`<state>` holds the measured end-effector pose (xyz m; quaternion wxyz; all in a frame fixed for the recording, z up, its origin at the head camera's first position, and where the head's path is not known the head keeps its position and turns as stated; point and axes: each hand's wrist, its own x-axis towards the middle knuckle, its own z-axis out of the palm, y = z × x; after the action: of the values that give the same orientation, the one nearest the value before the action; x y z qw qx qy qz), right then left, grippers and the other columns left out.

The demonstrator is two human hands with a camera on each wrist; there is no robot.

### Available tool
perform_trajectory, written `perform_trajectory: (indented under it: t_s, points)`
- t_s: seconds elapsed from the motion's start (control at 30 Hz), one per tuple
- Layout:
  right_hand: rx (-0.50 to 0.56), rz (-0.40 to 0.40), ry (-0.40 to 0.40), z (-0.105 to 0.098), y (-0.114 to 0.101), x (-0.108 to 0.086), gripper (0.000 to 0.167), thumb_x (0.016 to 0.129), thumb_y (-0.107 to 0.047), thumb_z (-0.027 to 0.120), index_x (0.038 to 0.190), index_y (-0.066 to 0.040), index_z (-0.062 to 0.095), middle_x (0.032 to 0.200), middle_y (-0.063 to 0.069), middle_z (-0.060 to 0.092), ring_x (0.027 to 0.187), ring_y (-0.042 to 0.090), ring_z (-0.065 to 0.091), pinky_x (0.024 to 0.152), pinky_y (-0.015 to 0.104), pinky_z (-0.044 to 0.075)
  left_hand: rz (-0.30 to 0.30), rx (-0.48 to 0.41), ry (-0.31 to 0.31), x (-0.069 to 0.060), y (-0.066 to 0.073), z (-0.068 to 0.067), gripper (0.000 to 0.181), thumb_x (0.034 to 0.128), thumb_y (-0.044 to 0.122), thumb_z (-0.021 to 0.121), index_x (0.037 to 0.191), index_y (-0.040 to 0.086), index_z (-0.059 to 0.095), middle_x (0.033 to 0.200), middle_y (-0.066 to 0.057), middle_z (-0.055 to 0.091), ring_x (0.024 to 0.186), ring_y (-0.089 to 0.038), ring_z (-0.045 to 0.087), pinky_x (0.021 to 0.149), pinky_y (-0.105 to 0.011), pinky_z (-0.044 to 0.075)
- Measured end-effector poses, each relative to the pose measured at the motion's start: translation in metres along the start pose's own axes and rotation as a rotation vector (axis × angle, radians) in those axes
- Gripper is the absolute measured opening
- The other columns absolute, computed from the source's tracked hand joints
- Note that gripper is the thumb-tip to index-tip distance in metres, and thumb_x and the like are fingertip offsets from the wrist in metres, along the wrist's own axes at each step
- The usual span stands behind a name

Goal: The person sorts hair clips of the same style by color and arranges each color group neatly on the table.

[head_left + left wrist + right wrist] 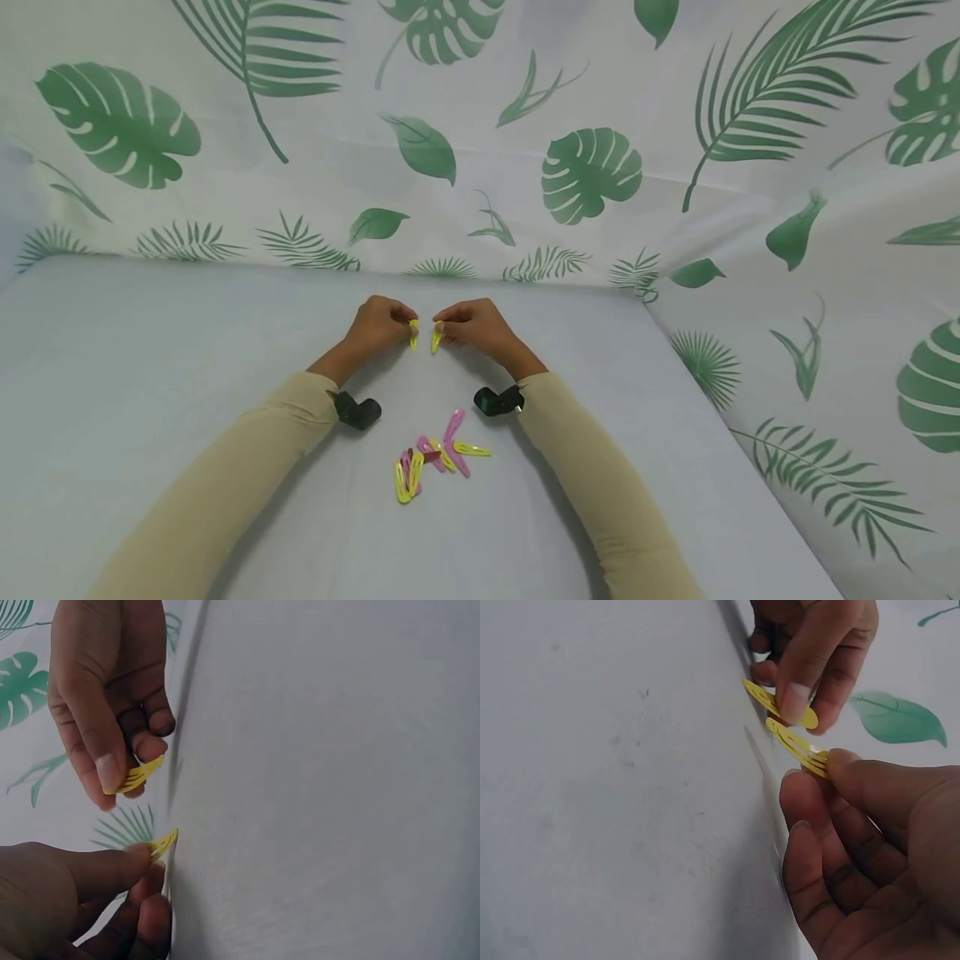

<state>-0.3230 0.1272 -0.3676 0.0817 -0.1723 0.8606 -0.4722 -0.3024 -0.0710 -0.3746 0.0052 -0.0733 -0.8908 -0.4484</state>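
In the head view my left hand (381, 326) pinches a yellow snap hair clip (413, 335) between thumb and fingers. Facing it across a small gap, my right hand (480, 327) pinches another yellow snap hair clip (437, 339). Both clips point downward above the table. The right wrist view shows the right hand's clip (799, 747) with its slotted frame, and the left hand's clip (769, 701) just beyond it. Nearer my body lies a loose pile of snap clips, among them a yellow clip (472, 449), a pink clip (454, 425) and a dark red clip (431, 457).
A white cloth-covered table (225, 350) spreads under both arms. Behind it and along the right hangs a white curtain (495, 183) printed with green leaves. Black wrist cameras (357, 411) sit at both sleeve cuffs, on either side above the clip pile.
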Motion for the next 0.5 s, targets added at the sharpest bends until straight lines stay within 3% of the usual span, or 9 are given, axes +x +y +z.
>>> perform_trajectory:
  t_s: [0.13,0.37,0.5]
  points:
    - [-0.013,0.001,0.002,0.005,0.001,0.005,0.016,0.090,-0.010,0.069,0.104,-0.002,0.074,0.088,0.006,0.072,0.071,0.016,0.066,0.064,0.026,0.051,0.023,0.015,-0.012,0.002,-0.003,-0.001,0.021,0.0857,0.005,0.068,0.104,-0.004,0.072,0.098,-0.015,0.070,0.093,-0.026,0.062,0.083,-0.038,0.048]
    - [-0.180,-0.014,0.013,0.013,-0.002,0.012,0.013,0.090,-0.011,0.068,0.099,-0.006,0.076,0.083,0.003,0.070,0.064,0.014,0.058,0.059,0.026,0.047,0.048,0.040,-0.056,0.006,-0.004,-0.002,0.023,0.0851,0.007,0.071,0.105,-0.005,0.071,0.096,-0.014,0.070,0.090,-0.025,0.062,0.082,-0.037,0.049]
    - [-0.220,0.011,0.002,0.017,-0.003,0.018,0.013,0.091,-0.012,0.068,0.100,-0.007,0.076,0.086,0.003,0.069,0.064,0.014,0.059,0.058,0.026,0.046,0.053,0.064,-0.069,0.007,-0.006,-0.004,0.024,0.0844,0.006,0.072,0.105,-0.007,0.071,0.096,-0.015,0.070,0.090,-0.026,0.063,0.082,-0.038,0.049]
